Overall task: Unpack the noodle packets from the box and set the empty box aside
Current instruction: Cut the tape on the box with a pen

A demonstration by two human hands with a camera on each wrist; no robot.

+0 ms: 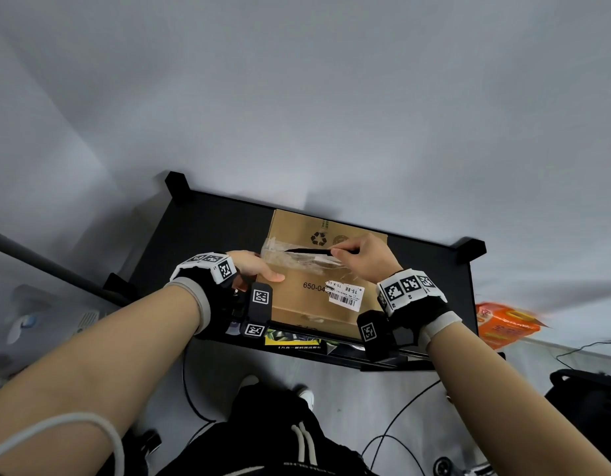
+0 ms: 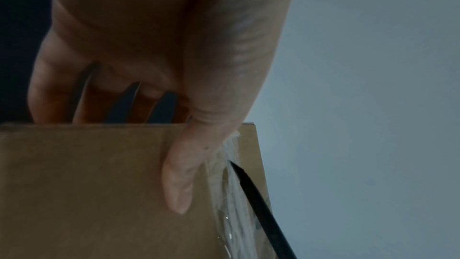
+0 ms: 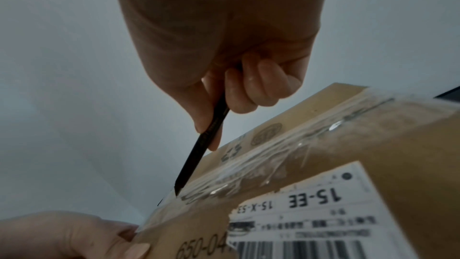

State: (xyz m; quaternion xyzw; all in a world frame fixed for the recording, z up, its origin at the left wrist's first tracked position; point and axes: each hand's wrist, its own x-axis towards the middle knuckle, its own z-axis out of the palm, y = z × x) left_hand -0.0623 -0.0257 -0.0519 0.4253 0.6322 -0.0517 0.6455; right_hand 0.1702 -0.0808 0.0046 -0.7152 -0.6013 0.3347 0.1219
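A closed brown cardboard box (image 1: 297,297) with a white barcode label (image 1: 345,295) stands on a black table (image 1: 201,235). Clear tape (image 1: 297,259) runs along its top seam. My right hand (image 1: 360,255) grips a thin black pen-like tool (image 1: 314,251), its tip at the left end of the tape (image 3: 178,191). My left hand (image 1: 259,267) holds the box's left top edge, thumb (image 2: 178,180) lying on the top, fingers down the side. No noodle packets show.
An orange packet (image 1: 506,324) lies on the floor to the right of the table. A dark printed package (image 1: 297,340) sits below the table's front edge. Cables (image 1: 393,424) trail on the floor near my legs, and a dark bag (image 1: 592,400) stands at the right.
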